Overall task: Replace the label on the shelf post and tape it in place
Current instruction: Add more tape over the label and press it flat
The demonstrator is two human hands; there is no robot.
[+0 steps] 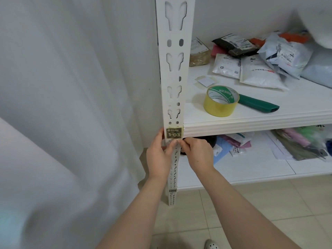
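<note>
Head view: 1-03 label sits on shelf post at shelf-edge level. It looks thin, light and floppy, so best taken by the edges. At 7 o'clock the left hand grips the post; at 5 the right hand pinches the label's lower edge. Yellow tape roll lies at 2 o'clock.

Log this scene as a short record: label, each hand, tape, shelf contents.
label: 1-03 label on the shelf post, level with the upper shelf edge
left hand: left hand grips the post beside the label, thumb just below it
right hand: right hand has its fingertips at the label's lower edge; grip unclear
tape: yellow tape roll lies on the upper shelf, untouched
shelf contents: green tool, parcels
</note>
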